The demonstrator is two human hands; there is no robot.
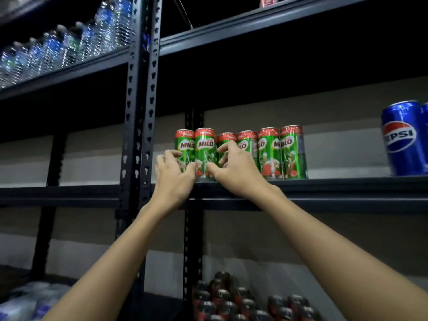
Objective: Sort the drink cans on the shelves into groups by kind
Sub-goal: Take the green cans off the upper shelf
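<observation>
The middle shelf carries a row of six Milo cans at centre and, at 3 o'clock, Pepsi cans well apart. Your right hand curls around the third can from the left, thumb touching the second Milo can; your left hand has its grip curled on the leftmost can. Risk, as a judgement: the cans stand touching, so a sideways nudge could topple neighbours off the shelf edge.
</observation>
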